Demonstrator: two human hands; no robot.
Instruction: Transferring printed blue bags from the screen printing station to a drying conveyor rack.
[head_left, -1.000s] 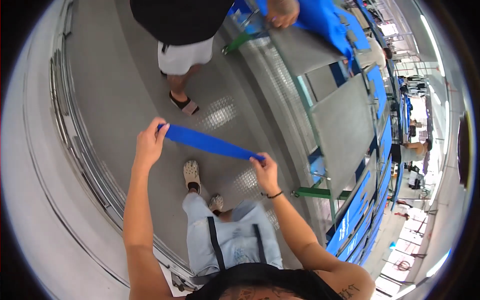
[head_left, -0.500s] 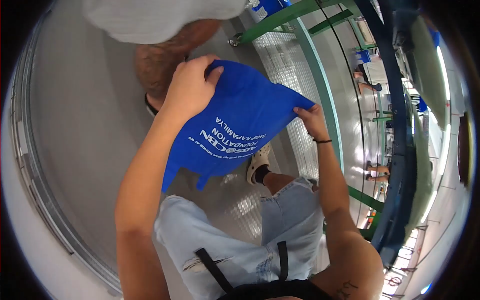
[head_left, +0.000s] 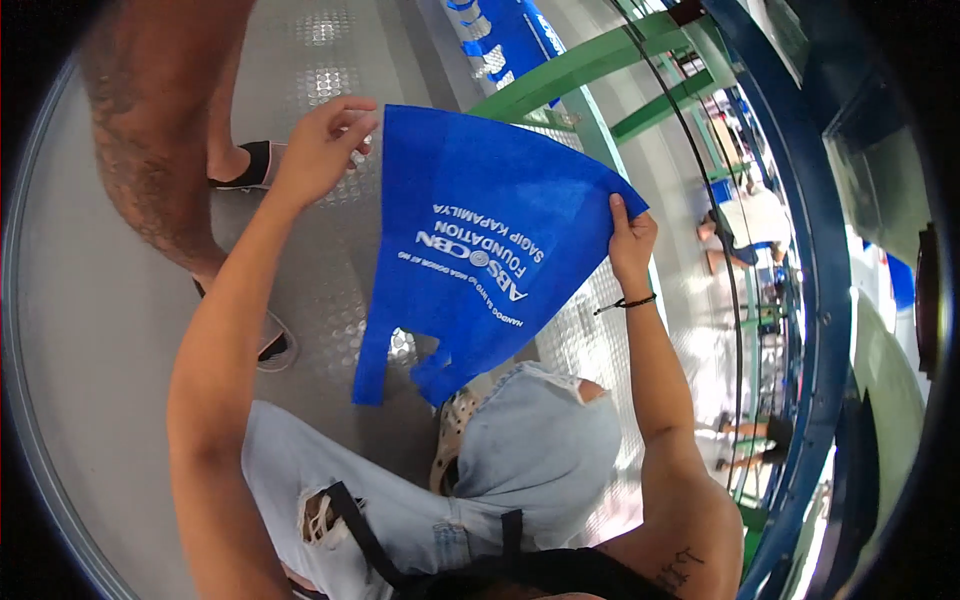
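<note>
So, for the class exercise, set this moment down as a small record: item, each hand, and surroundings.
item: blue bag, spread out, with white print upside down in view
right hand: pinching one corner of the bag
left hand: open beside the opposite edge, not gripping
left side: another person's leg
beyond bag: green beam

Upside-down white lettering point(head_left: 478, 262) stands across the blue bag point(head_left: 500, 205).
</note>
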